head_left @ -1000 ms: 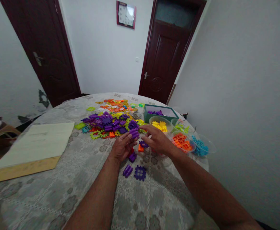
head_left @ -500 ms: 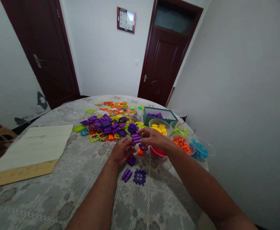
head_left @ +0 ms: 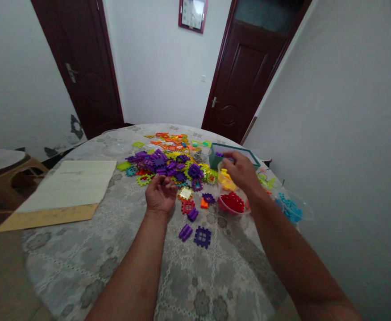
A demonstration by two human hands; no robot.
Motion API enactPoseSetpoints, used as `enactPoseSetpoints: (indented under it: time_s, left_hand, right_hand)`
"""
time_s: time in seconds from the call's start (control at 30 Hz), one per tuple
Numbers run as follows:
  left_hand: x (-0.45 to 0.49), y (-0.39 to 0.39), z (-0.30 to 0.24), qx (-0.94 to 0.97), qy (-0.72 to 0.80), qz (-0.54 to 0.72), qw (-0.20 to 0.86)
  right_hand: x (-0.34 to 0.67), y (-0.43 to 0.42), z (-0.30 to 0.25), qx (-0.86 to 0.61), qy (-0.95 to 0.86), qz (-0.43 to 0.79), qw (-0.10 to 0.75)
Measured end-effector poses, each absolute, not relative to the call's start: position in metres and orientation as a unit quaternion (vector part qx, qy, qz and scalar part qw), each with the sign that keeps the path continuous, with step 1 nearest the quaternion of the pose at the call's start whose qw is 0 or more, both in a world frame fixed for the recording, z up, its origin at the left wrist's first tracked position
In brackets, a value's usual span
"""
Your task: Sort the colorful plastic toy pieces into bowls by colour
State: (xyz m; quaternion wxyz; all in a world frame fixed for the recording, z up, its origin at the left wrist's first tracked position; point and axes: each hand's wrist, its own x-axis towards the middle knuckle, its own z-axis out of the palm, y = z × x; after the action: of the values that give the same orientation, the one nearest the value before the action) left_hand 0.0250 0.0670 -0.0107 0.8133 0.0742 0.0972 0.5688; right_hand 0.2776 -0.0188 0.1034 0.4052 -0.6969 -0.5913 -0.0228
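Palm up and loosely curled, my left hand (head_left: 161, 194) is empty, just in front of the heap of purple building blocks (head_left: 160, 162). My right hand (head_left: 240, 169) reaches over the near wall of the green box (head_left: 212, 161), its fingers bent down. A bit of purple shows under its fingertips, apparently a purple building block; the fingers hide most of it. More purple pieces lie inside the box. On the cloth between my arms are a purple ridged block (head_left: 185, 232), a dark purple square window piece (head_left: 202, 237), another purple block (head_left: 193, 214) and a red square piece (head_left: 188, 206).
Clear bowls of yellow pieces (head_left: 227, 182), red pieces (head_left: 232, 203) and blue pieces (head_left: 289, 208) stand at the right. Orange pieces (head_left: 168, 143) spread at the back. A paper sheet on cardboard (head_left: 70, 185) lies left. A stool (head_left: 8, 178) stands beyond the table edge.
My right hand has left my left hand and moved to the green box. The purple block is gone from my left hand, which has turned palm up. The view has shifted slightly.
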Motion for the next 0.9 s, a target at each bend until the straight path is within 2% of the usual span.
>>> enactPoseSetpoints:
  time_s: [0.07,0.13,0.27,0.4,0.5,0.8,0.9]
  left_hand:
    - [0.025,0.067,-0.011,0.066,0.095,0.568,0.815]
    - [0.026,0.067,-0.011,0.066,0.092,0.564,0.818]
    - [0.026,0.066,-0.01,0.076,0.095,0.568,0.814]
    - [0.028,0.066,-0.012,0.087,0.102,0.572,0.809]
    - [0.028,0.067,-0.015,0.095,0.103,0.574,0.807]
    - [0.028,0.058,-0.011,0.135,0.151,0.603,0.772]
    - [0.036,0.055,-0.015,0.219,0.241,0.616,0.717]
  right_hand:
    - [0.24,-0.056,0.076,-0.648,-0.673,0.02,0.356]
    - [0.206,-0.093,0.041,-0.613,-0.723,0.007,0.317]
    - [0.172,-0.135,-0.021,-0.651,-0.719,-0.022,0.244]
    - [0.171,-0.133,-0.046,-0.691,-0.697,-0.023,0.189]
    - [0.172,-0.118,-0.051,-0.705,-0.684,-0.019,0.189]
    - [0.163,-0.06,-0.06,-0.714,-0.648,-0.033,0.262]
    - [0.162,-0.051,-0.059,-0.703,-0.656,-0.038,0.271]
